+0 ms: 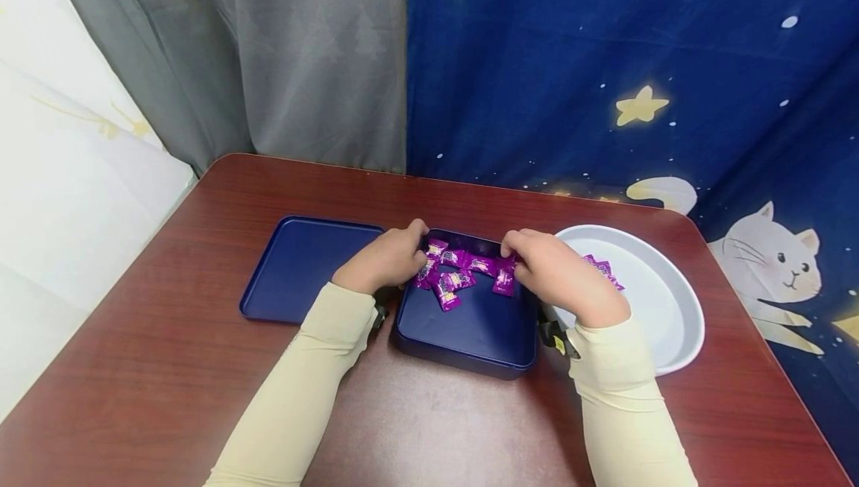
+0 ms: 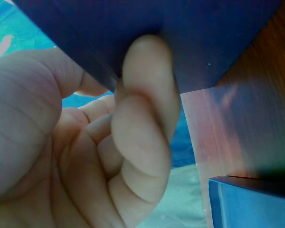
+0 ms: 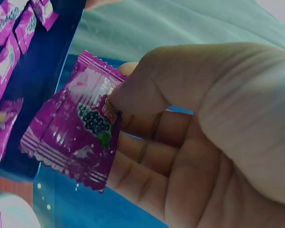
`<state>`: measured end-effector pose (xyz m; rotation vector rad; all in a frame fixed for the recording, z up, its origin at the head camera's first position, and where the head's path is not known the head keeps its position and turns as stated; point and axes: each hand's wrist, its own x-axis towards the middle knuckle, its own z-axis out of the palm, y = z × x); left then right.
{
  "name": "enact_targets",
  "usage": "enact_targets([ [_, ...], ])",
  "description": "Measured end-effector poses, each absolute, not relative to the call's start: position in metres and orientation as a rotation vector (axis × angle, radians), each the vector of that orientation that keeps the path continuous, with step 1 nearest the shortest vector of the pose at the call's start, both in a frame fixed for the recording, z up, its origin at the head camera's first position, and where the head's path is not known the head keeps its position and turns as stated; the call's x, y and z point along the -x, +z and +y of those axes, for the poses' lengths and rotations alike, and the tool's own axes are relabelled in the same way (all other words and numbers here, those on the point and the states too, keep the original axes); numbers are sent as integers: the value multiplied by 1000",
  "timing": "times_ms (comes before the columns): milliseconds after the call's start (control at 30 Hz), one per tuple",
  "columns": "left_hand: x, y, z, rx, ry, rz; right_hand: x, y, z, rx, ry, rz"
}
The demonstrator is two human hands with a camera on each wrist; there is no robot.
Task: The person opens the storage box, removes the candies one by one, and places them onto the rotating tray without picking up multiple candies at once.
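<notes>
A dark blue square box (image 1: pixel 470 334) stands in front of me, with several purple wrapped candies (image 1: pixel 458 280) lying mostly along its far side. My left hand (image 1: pixel 388 257) grips the box's left wall near the far corner. In the left wrist view its index finger (image 2: pixel 149 71) presses the outer face while the thumb goes over the rim. Over the box's far right corner, my right hand (image 1: pixel 567 276) pinches one candy (image 3: pixel 78 126) between thumb and fingers. That wrapper is purple with a printed bunch of dark grapes.
Left of the box lies a flat blue lid (image 1: pixel 295 271), partly behind my left hand. On the right, a white oval tray (image 1: pixel 671 323) holds a few more purple candies (image 1: pixel 605 271), partly covered by my right hand. The brown wooden table (image 1: pixel 168 368) ends at curtains behind.
</notes>
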<state>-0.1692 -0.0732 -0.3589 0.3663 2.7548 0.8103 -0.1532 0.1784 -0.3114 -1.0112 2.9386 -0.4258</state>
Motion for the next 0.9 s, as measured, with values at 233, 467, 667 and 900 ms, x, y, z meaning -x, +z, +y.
enact_targets([
  [233, 169, -359, -73, -361, 810, 2754, 160, -311, 196, 970, -446, 2952],
  [467, 168, -359, -73, -354, 797, 2761, 164, -308, 216, 801, -471, 2935],
  [667, 170, -360, -74, -367, 760, 2791, 169, -309, 236, 695, -460, 2935],
  [900, 170, -360, -74, -372, 756, 2800, 173, -314, 254, 648, -459, 2941],
])
